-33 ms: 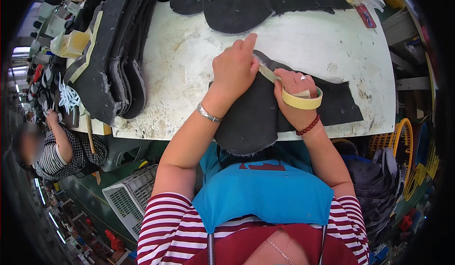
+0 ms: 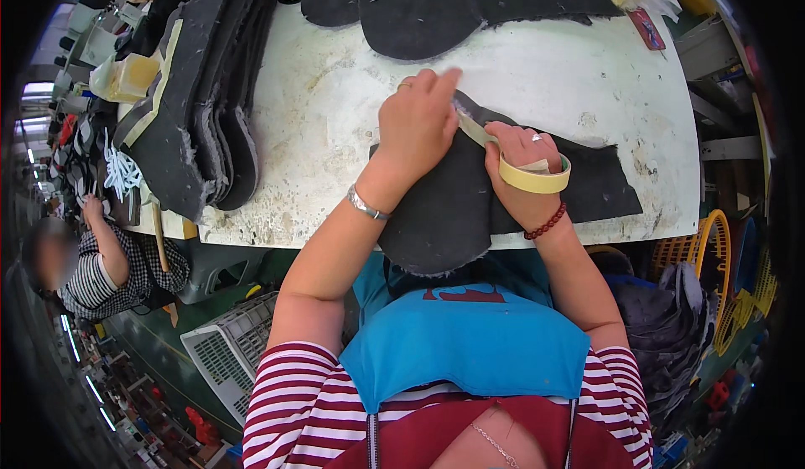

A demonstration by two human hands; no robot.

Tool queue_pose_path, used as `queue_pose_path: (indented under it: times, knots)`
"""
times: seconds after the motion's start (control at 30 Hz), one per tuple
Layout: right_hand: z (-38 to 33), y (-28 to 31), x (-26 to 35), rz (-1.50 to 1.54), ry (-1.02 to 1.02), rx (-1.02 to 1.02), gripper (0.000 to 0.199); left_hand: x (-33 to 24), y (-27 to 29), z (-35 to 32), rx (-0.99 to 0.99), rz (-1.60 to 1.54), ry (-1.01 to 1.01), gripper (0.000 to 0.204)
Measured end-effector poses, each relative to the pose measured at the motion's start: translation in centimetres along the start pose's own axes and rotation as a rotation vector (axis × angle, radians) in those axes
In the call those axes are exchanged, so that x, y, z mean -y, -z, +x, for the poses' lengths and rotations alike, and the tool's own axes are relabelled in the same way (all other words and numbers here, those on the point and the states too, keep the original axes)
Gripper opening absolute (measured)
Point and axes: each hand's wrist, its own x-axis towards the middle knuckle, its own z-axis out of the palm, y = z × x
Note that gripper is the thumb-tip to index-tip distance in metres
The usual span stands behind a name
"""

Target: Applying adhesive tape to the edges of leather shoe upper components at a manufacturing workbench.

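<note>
Your left grip [image 2: 417, 121] is at the upper end of the tape strip [image 2: 476, 132], pinching or pressing, I cannot tell; the black piece [image 2: 436, 217] reaches from it toward you lengthwise; rightward, the strip slants down to your right grip [image 2: 521, 157], clasping the tape roll [image 2: 537, 181].

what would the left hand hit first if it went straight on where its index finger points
The left hand would probably meet the dark cloth pieces across the table, though its height is unclear.
</note>
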Motion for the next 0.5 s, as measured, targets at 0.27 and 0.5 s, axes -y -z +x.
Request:
queue_pose_path:
  times: [0.27, 0.5]
  knots:
    - [-0.1, -0.3, -0.3, 0.013, 0.002, -0.027, 0.025, 1.0, 0.7, -2.7, 0.017, -0.1, -0.165, 0.036]
    - [0.1, -0.2, -0.4, 0.004, 0.002, -0.014, 0.025, 1.2, 1.8, -3.8, 0.047, 0.051, -0.262, 0.039]
